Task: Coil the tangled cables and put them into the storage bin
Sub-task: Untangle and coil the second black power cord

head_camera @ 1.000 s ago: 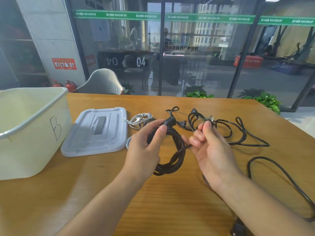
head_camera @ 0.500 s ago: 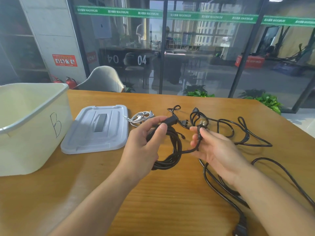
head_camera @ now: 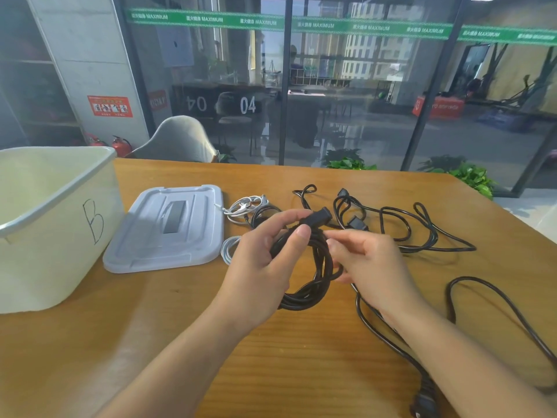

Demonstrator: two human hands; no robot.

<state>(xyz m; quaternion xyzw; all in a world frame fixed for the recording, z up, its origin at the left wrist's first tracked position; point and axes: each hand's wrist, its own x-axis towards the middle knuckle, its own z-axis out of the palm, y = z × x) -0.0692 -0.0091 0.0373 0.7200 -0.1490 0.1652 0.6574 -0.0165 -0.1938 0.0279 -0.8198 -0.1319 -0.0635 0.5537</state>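
Storage bin marked "B"; glass reads "04" and "MAXIMUM". Left hand pinches 1 black coil above the surface; right hand grips its loose strand.

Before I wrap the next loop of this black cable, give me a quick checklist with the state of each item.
1. Coil held in left hand: ok.
2. Right hand on the loose strand: cannot tell, fingers blurred.
3. Slack left to wind: ok, cable trails to its plug.
4. Trailing cable free of the other black tangle: cannot tell.
5. Bin open, lid off beside it: ok.
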